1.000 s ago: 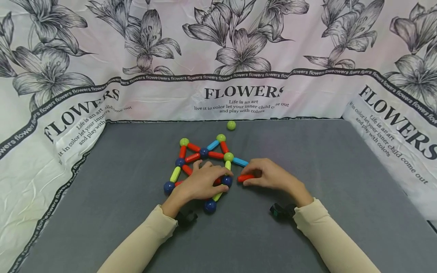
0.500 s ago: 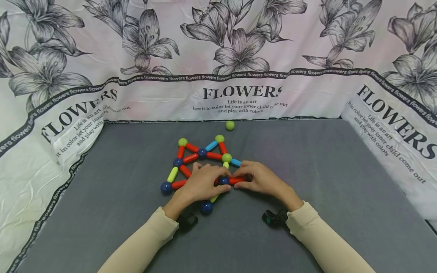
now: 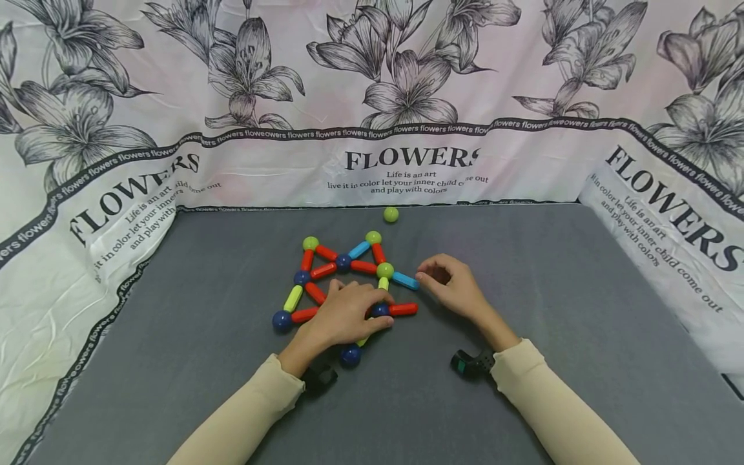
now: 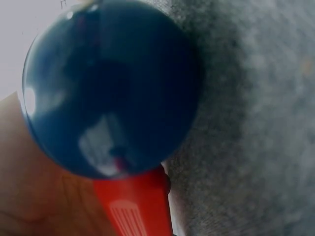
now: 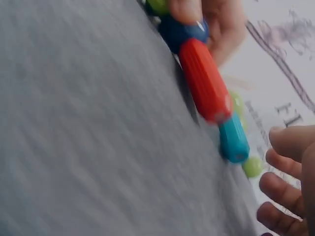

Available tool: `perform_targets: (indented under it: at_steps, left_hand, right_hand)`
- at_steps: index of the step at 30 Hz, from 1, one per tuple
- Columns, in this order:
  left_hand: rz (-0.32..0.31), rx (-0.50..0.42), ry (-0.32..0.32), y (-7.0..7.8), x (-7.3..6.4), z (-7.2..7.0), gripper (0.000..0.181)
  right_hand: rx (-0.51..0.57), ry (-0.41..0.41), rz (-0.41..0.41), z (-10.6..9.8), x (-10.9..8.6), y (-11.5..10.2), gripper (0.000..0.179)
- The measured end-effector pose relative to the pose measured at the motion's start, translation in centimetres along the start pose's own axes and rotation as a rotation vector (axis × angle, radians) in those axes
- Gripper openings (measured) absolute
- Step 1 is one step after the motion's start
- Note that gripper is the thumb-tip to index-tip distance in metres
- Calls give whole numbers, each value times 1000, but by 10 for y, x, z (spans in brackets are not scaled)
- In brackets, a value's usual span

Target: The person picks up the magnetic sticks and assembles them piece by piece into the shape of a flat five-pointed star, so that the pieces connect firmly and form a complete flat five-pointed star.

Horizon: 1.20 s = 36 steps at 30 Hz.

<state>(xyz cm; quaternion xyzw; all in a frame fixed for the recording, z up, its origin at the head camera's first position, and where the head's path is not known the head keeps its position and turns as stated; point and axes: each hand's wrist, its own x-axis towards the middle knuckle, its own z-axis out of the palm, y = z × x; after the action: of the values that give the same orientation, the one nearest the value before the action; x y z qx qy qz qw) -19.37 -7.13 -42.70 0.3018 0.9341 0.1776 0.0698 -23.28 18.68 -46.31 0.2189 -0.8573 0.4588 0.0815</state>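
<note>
A flat frame of magnetic building rods and balls lies on the grey table. My left hand (image 3: 345, 314) rests over its near part and holds a dark blue ball (image 3: 380, 310) between thumb and fingers. From that ball a red rod (image 3: 403, 310) sticks out to the right. Above it, a light blue rod (image 3: 405, 280) extends from a green ball (image 3: 385, 270). My right hand (image 3: 455, 284) hovers just beyond that rod's end, its loosely bent fingers holding nothing. In the left wrist view a dark blue ball (image 4: 113, 93) meets a red rod (image 4: 135, 206). The left hand hides part of the frame.
A loose green ball (image 3: 391, 214) lies at the table's back edge. Another dark blue ball (image 3: 351, 356) marks the frame's near corner. Behind the grey table (image 3: 523, 413) hangs a white flower-print cloth (image 3: 261, 168).
My right hand brought the red rod left to the dark blue ball, let go, and moved up and right towards the light blue rod. The left hand has stayed on the frame.
</note>
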Motion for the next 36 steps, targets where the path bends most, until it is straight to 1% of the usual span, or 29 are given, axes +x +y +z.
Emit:
perform_targets:
  at_steps: [1, 3, 6, 8, 10, 14, 18, 21, 26, 32, 36]
  left_hand:
    - [1, 4, -12, 0, 0, 0, 37]
    - [4, 13, -36, -1, 0, -1, 39]
    - [11, 12, -67, -2, 0, -2, 40]
    - [11, 3, -85, -5, -1, -3, 40]
    - [13, -9, -104, -8, -1, -5, 40]
    - [17, -37, -137, -11, -3, -8, 38]
    - [9, -58, -151, -13, -5, -11, 37]
    - [4, -60, -149, -13, -4, -14, 35]
    - [15, -50, -150, -11, -3, -17, 33]
    - [20, -58, -157, -11, -4, -15, 30]
    - [14, -63, -150, -11, -5, -15, 29]
  right_hand:
    - [-10, 4, 32, -2, 1, 2, 15]
    - [-20, -19, 77, -6, 4, 6, 24]
    - [7, -47, 112, -10, 13, 12, 34]
    - [42, -40, 135, -9, 24, 17, 37]
    - [61, -14, 157, -6, 36, 23, 39]
    - [12, 44, 214, 2, 62, 35, 42]
    - [-62, 61, 246, 8, 87, 39, 45]
    - [-101, 48, 257, 11, 102, 41, 50]
    - [-122, 10, 270, 13, 121, 40, 58]
    - [-174, -61, 282, 16, 136, 39, 65]
    - [-210, -89, 301, 19, 143, 35, 63]
